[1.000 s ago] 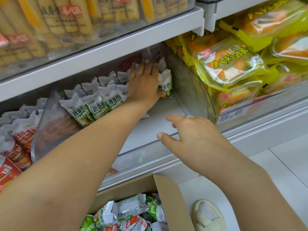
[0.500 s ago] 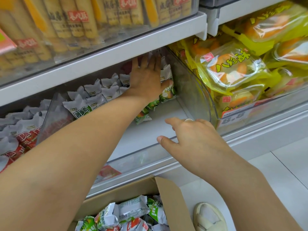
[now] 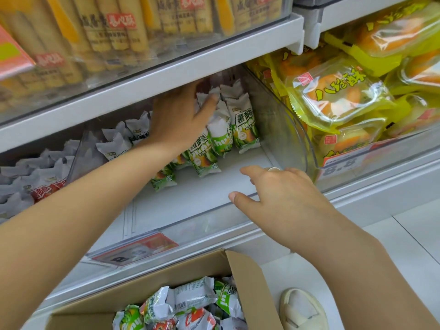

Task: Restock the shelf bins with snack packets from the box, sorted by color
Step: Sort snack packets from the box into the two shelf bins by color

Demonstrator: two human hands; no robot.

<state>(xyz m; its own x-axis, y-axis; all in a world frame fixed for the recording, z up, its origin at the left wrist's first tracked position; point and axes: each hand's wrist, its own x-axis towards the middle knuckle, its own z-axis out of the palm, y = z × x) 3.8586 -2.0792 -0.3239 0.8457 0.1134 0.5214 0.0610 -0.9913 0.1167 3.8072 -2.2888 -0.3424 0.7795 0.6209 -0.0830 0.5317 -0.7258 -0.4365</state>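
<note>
Your left hand (image 3: 181, 117) reaches deep into the clear bin (image 3: 289, 129), fingers spread flat against the green packets (image 3: 242, 125), pressing, not clenching; your right hand (image 3: 281, 194) hangs relaxed over the bin's front lip, grasping nothing; the standing packets lean just right of your left thumb, with loose ones lying below your wrist; pull away too fast and, I judge, the row topples forward; the box (image 3: 245, 275) of mixed packets waits below your arms.
</note>
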